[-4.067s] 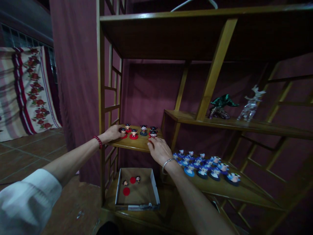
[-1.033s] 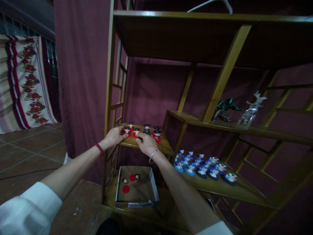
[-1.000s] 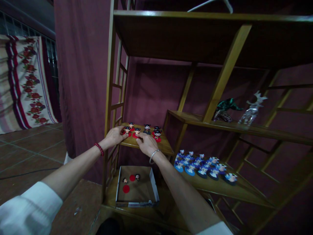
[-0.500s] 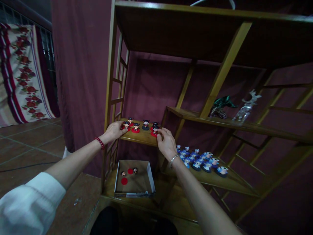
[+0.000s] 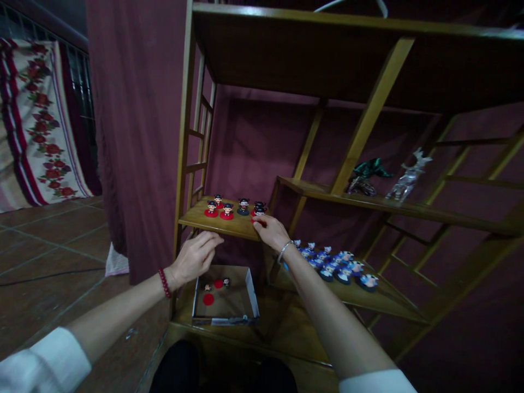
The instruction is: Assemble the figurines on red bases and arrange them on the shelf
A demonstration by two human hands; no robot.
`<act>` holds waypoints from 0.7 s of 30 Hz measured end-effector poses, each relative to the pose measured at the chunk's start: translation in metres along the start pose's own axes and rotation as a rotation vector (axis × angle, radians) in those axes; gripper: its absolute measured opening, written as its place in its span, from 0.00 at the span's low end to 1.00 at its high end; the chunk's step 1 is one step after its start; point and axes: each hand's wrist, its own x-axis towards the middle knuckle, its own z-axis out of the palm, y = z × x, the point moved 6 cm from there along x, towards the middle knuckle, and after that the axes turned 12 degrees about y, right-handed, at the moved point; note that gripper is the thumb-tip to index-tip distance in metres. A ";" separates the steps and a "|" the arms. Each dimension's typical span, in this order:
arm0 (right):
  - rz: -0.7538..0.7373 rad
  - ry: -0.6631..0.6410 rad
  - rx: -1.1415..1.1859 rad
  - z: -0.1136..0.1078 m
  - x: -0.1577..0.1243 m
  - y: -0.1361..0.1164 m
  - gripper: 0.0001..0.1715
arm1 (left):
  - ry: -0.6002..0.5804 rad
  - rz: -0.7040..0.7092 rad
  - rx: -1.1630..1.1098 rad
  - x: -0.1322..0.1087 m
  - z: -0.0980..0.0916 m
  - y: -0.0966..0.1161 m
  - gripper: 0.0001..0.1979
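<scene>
My right hand pinches the red base of a small black-haired figurine at the front right of the upper left shelf. Another dark-haired figurine stands close behind it, partly hidden. My left hand, with a red bead bracelet, hovers just below the shelf's front edge. Its fingers are loosely bent and hold nothing. On the shelf's left side stand three figurines on red bases, the front ones being a left figurine and a right figurine. A figurine on a dark base stands mid-shelf.
Below, a shallow cardboard box holds two figurine pieces and red discs. Several blue-and-white figurines crowd the lower right shelf. A clear deer ornament and a green ornament stand higher up. Wooden posts divide the rack.
My left hand has let go of the front-left figurine and dropped below the shelf edge. My right hand stays at the front-right figurine, its fingers now lower, at the base.
</scene>
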 end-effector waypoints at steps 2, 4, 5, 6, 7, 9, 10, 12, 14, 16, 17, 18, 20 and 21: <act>0.015 -0.019 -0.024 0.002 0.002 0.001 0.15 | -0.041 0.039 -0.017 -0.012 0.009 0.007 0.16; 0.031 -0.041 -0.050 0.003 0.004 0.002 0.16 | -0.080 0.071 -0.028 -0.023 0.017 0.011 0.15; 0.039 -0.051 -0.062 0.004 0.004 0.002 0.16 | -0.101 0.072 -0.033 -0.027 0.021 0.013 0.15; 0.045 -0.059 -0.070 0.004 0.005 0.003 0.17 | -0.123 0.068 -0.038 -0.031 0.024 0.014 0.15; 0.050 -0.063 -0.078 0.004 0.005 0.003 0.17 | -0.149 0.059 -0.040 -0.034 0.028 0.015 0.15; 0.056 -0.058 -0.088 0.003 0.005 0.003 0.17 | -0.195 0.046 -0.039 -0.040 0.034 0.017 0.15; 0.057 -0.054 -0.090 0.003 0.005 0.003 0.17 | -0.215 0.044 -0.036 -0.042 0.037 0.018 0.16; 0.060 -0.045 -0.085 0.002 0.005 0.003 0.17 | -0.242 0.045 -0.033 -0.044 0.040 0.020 0.16; 0.067 -0.038 -0.069 0.002 0.005 0.003 0.17 | -0.261 0.034 -0.034 -0.045 0.043 0.021 0.17; 0.076 -0.033 -0.057 0.003 0.005 0.003 0.17 | -0.274 0.018 -0.042 -0.046 0.044 0.021 0.17; 0.079 -0.033 -0.053 0.004 0.006 0.003 0.17 | -0.281 0.011 -0.046 -0.046 0.045 0.021 0.17; 0.080 -0.033 -0.050 0.005 0.006 0.003 0.17 | -0.289 0.005 -0.049 -0.046 0.045 0.021 0.17; 0.074 -0.037 -0.041 0.007 0.007 0.003 0.17 | -0.302 -0.003 -0.048 -0.047 0.046 0.020 0.17; 0.069 -0.039 -0.036 0.008 0.008 0.002 0.17 | -0.308 -0.006 -0.044 -0.048 0.046 0.020 0.17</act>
